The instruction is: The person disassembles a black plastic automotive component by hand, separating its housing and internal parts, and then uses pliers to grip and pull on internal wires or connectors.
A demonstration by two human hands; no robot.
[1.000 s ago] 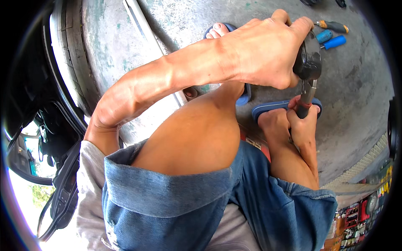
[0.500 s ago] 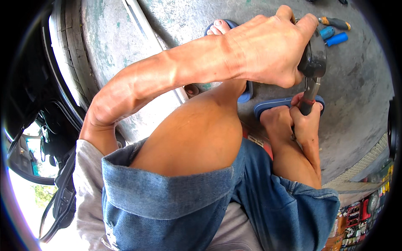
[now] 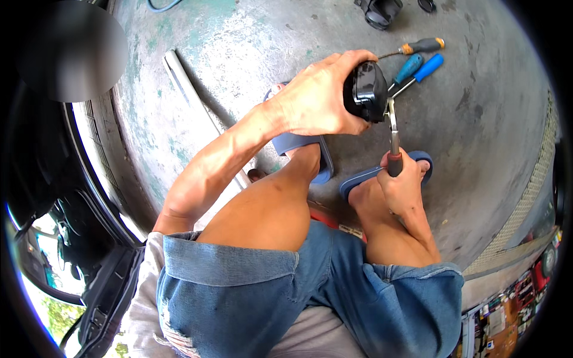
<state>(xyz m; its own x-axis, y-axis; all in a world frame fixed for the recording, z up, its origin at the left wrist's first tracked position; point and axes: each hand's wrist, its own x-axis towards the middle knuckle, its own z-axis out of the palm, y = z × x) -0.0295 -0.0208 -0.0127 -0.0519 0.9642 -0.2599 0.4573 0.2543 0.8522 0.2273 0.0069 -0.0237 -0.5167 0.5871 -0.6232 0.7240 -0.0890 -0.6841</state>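
Bottom of frame: blue denim shorts (image 3: 233,310). Right of centre, right hand (image 3: 401,184) closed around slim metal tool (image 3: 394,142) with dark, red-collared grip; its tip is at the part's lower edge, contact unclear. Above, left hand (image 3: 328,95) clamped on glossy black rounded plastic-looking part (image 3: 370,89), left side hidden by hand. Beyond: three orange/black-, teal- and blue-handled screwdrivers (image 3: 409,70), tips obscured. Black object (image 3: 382,12) cut off, upper edge.

Grey sleeve (image 3: 148,283), denim shorts (image 3: 233,304), blue sandals (image 3: 290,144)
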